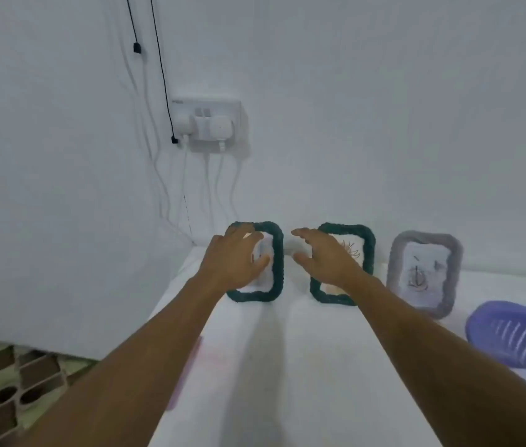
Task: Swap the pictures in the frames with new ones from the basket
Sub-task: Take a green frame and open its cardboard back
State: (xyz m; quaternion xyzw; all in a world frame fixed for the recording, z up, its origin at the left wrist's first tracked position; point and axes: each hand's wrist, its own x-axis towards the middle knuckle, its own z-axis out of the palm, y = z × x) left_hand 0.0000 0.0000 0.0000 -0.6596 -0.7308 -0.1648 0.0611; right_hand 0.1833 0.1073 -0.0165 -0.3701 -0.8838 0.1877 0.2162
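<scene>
Three small picture frames lean against the white wall at the back of a white surface [287,366]. The left dark green frame [276,262] is half covered by my left hand [232,259], whose fingers spread over its picture. My right hand [322,258] hovers open in front of the middle green frame [368,253], fingers pointing left into the gap between the two green frames. That frame's picture shows a sun-like drawing. A grey frame [448,250] with a sketch stands to the right, untouched. The purple slatted basket [513,337] lies at the right edge; its contents are hidden.
A wall socket block [206,122] with white chargers hangs above the frames, white cables dropping behind the surface and a black cable [158,59] running up the wall. A patterned floor [3,388] shows at lower left, beyond the surface's left edge.
</scene>
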